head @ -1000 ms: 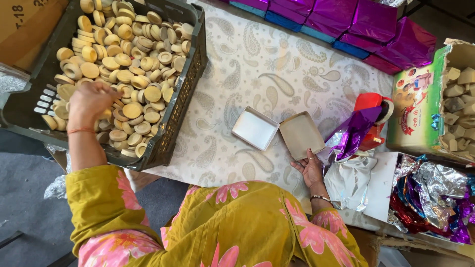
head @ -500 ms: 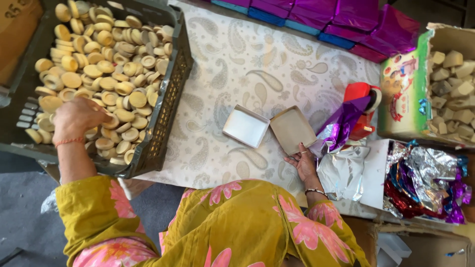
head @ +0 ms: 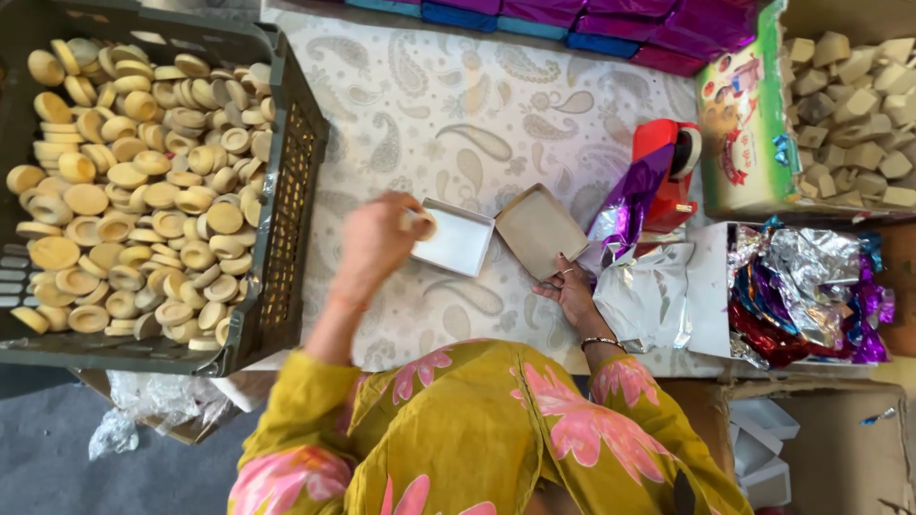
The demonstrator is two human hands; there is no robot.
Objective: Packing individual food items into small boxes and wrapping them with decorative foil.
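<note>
White box (head: 458,238): left hand (head: 377,243) grip closed on biscuit (head: 420,225).

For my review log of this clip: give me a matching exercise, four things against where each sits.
Things:
1 round biscuits
2 white box
3 tape dispenser
4 foil wrappers

Places:
A at the left hand
B in the dark crate
C far right, in an open carton
D right of the brown lid

Pairs: 1-B, 2-A, 3-D, 4-C
</note>
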